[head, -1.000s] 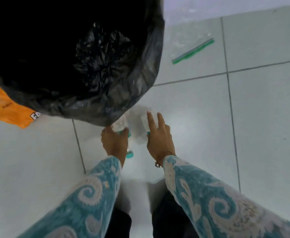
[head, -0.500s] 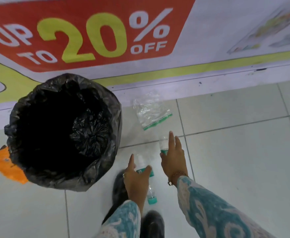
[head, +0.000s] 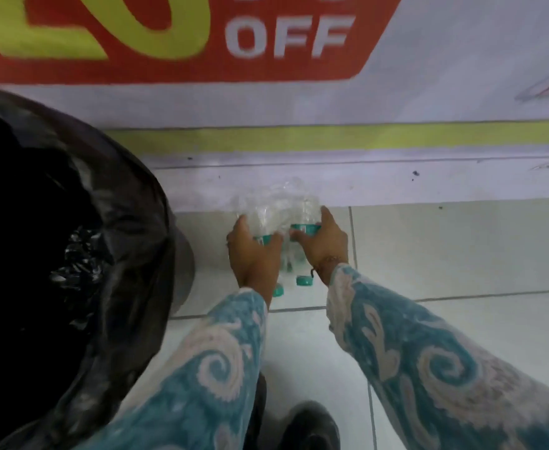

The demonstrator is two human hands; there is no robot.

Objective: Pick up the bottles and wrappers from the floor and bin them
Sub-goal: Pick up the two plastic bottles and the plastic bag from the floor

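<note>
My left hand (head: 253, 258) grips a clear plastic bottle (head: 264, 239) with a teal label, its teal cap pointing back toward me. My right hand (head: 323, 245) grips a second clear bottle (head: 303, 227) of the same kind, cap also toward me. Both bottles are held low over the floor near the wall. A crumpled clear plastic wrapper (head: 276, 203) sits between and just beyond the bottle ends; whether it is pinched or only touched is unclear. The bin with a black liner (head: 130, 222) stands open to the left, close to my left arm.
A wall banner (head: 266, 60) in red with "OFF" lettering and a yellow stripe runs along the far side. Pale floor tiles (head: 461, 254) extend to the right. My dark shoe (head: 309, 427) shows at the bottom.
Both hands have closed on their bottles and moved forward to the clear wrapper by the wall. The view has shifted closer to the wall and bin.
</note>
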